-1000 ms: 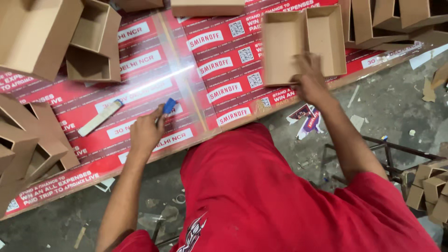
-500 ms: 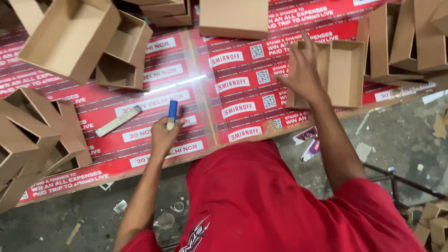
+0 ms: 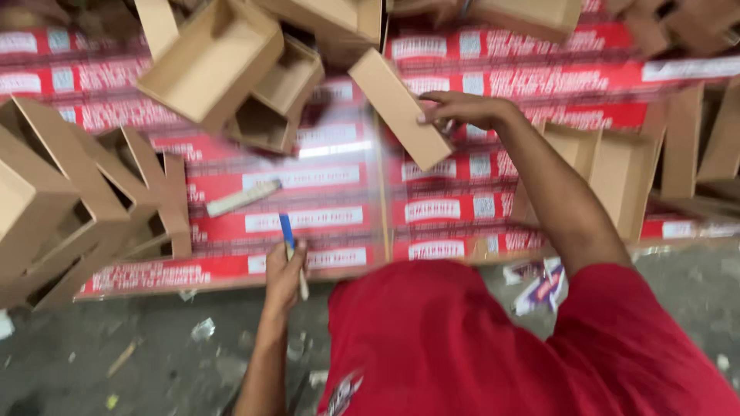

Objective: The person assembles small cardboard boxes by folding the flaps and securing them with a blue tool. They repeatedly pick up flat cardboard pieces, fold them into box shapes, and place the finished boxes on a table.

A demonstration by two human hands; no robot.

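Observation:
My left hand [image 3: 282, 279] is at the near edge of the table, closed around a thin tool with a blue handle [image 3: 287, 229] that points away from me. My right hand [image 3: 461, 109] reaches far over the table and grips the upper edge of a flat, folded brown cardboard piece [image 3: 395, 104], which is tilted and lifted off the surface. The table is covered in red printed sheets [image 3: 331, 219]. My red shirt [image 3: 478, 339] fills the lower right of the view.
Open brown cardboard boxes [image 3: 212, 62] are piled at the upper left, with more [image 3: 62, 200] stacked at the left edge. A double-compartment box [image 3: 609, 169] stands to the right of my arm. A pale flat stick [image 3: 243, 198] lies on the table. Scraps litter the grey floor [image 3: 154, 362].
My right hand left the box on the right and moved up and left to take hold of the flat cardboard piece. My left hand drew back to the table edge with the blue tool.

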